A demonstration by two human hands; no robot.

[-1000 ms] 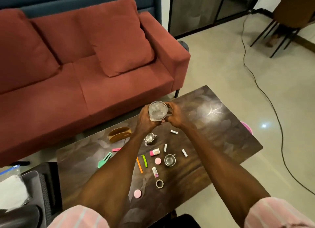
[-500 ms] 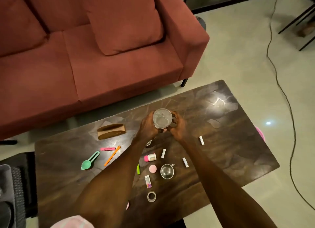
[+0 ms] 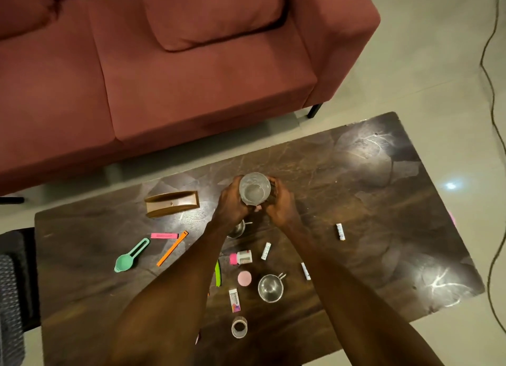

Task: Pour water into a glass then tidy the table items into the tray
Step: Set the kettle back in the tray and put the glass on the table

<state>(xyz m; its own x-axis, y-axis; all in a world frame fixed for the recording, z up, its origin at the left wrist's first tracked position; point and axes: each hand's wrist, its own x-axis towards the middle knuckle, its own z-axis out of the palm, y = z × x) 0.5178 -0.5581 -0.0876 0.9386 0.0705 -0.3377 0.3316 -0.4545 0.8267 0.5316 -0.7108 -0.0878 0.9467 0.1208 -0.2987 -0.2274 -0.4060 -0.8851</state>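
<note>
A clear glass [image 3: 255, 188] with water in it is held over the dark table [image 3: 369, 201], clasped between my left hand [image 3: 232, 201] and my right hand [image 3: 279, 201]. A wooden tray [image 3: 172, 203] lies on the table to the left of my hands. Scattered nearer to me are a green scoop [image 3: 131, 256], a pink strip [image 3: 164, 235], an orange strip [image 3: 172, 248], a small pink-capped bottle [image 3: 241, 257], a pink disc [image 3: 244, 278], a metal cup [image 3: 270, 287], a small box [image 3: 235, 300] and a tape roll [image 3: 239, 327].
A red sofa [image 3: 164, 78] stands just beyond the table's far edge. Several small white tubes [image 3: 340, 231] lie on the table's right part. A second metal cup [image 3: 237, 228] is partly hidden under my left wrist. A black cable [image 3: 490, 91] runs along the floor at right.
The view has tilted down and moved closer to the table. Both hands stay clasped on the glass, which sits lower toward the table.
</note>
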